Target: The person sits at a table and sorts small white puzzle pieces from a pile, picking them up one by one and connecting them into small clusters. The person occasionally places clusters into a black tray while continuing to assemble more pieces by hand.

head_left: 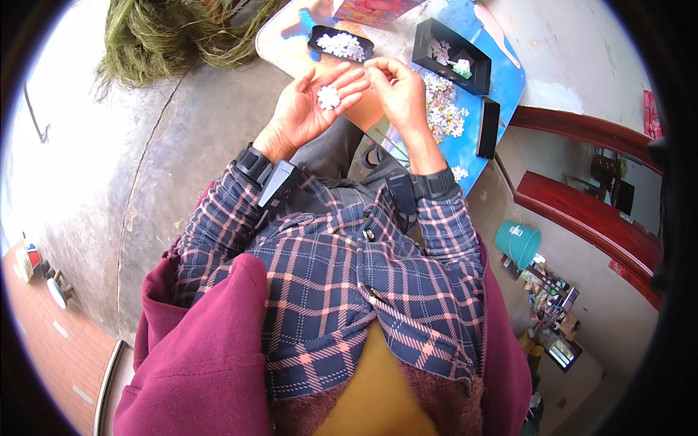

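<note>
Grey concrete floor underfoot, and a small blue table (pixel 509 80) standing on it, a teal bucket (pixel 518 243) off to the side. On the table: two black trays. One oval tray (pixel 339 43) at the far edge holds white puzzle pieces; one rectangular tray (pixel 451 57) toward the right edge holds a few more. One loose heap of puzzle pieces (pixel 443 109) lies between that tray and the near edge. Left hand (pixel 313 105) palm up, fingers spread wide, one small cluster of white pieces (pixel 329 97) cupped in it. Right hand (pixel 398 91) curled, fingertips pinched together just beside the left fingertips; whether they hold a piece, I cannot tell.
</note>
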`<state>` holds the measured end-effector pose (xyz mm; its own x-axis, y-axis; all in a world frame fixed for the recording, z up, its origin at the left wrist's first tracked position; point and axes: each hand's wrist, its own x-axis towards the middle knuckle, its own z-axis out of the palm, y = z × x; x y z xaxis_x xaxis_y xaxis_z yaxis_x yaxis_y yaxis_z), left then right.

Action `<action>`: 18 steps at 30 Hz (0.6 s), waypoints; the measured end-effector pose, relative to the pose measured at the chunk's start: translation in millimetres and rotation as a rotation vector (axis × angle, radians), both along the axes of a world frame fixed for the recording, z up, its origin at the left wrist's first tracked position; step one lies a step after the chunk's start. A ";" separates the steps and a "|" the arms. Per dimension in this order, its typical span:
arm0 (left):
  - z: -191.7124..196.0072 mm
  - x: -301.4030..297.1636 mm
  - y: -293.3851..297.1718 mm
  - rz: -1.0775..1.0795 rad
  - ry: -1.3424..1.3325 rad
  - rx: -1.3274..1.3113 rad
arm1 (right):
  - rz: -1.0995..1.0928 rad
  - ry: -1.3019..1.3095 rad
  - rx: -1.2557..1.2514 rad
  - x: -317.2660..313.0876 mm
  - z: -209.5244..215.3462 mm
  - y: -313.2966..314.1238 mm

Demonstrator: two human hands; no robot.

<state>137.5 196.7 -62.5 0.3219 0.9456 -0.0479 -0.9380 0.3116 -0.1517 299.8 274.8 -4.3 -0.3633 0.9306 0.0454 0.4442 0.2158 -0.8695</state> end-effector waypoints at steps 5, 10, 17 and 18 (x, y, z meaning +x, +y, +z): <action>-3.6 10.6 2.5 0.001 -0.100 0.095 | 0.178 -0.204 0.397 7.3 21.6 -28.1; -1.9 14.9 4.2 0.051 -0.004 0.109 | 0.247 -0.287 0.554 0.9 19.6 -39.8; 6.6 16.9 2.5 0.044 0.105 0.085 | 0.248 -0.292 0.550 1.9 9.7 -38.7; 6.5 17.5 2.4 0.038 0.101 0.071 | 0.253 -0.299 0.553 2.6 9.3 -38.1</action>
<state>155.0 199.1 -56.0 0.2828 0.9591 -0.0109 -0.9587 0.2823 -0.0349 302.4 236.7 5.0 -0.6378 0.6841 0.3540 0.5259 0.7225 -0.4488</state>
